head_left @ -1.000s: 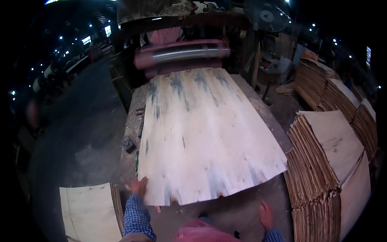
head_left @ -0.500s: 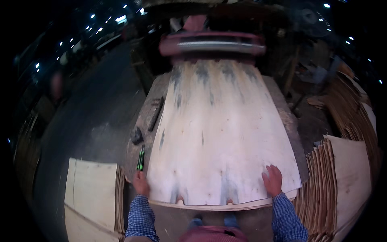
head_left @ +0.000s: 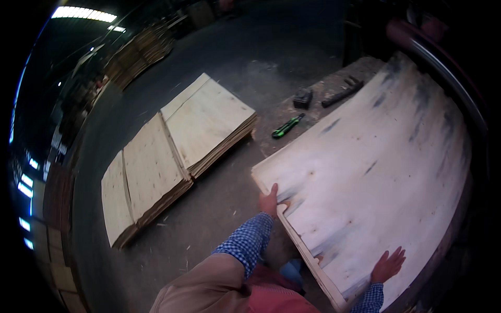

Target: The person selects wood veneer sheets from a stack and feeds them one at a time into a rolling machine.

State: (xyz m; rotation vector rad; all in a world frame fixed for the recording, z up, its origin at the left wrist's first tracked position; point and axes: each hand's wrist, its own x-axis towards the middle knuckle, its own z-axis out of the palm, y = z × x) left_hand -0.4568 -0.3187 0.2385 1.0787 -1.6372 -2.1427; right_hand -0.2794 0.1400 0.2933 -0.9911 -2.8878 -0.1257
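A stack of pale wood veneer sheets [head_left: 376, 172] with dark grey streaks lies on the bench in front of me. My left hand [head_left: 269, 202] is at the stack's near left edge, its thumb up against the top and its other fingers mostly hidden below; it appears to grip the edge. Flat on the top sheet near the lower right rests my right hand [head_left: 388, 266], fingers spread, holding nothing. A green and black utility knife [head_left: 287, 127] lies on the bench beyond my left hand, apart from it.
Next to the knife are a dark block [head_left: 302, 98] and a dark bar-shaped tool [head_left: 343, 94]. Stacks of veneer [head_left: 203, 122] stand on the floor to the left. A red machine with a metal roller [head_left: 438, 60] is at the far right. More stacks [head_left: 138, 55] stand farther back.
My view has swung left, bringing the floor stacks into the middle. My left hand has left the utility knife and moved to the veneer edge. My right hand stays on the top sheet.
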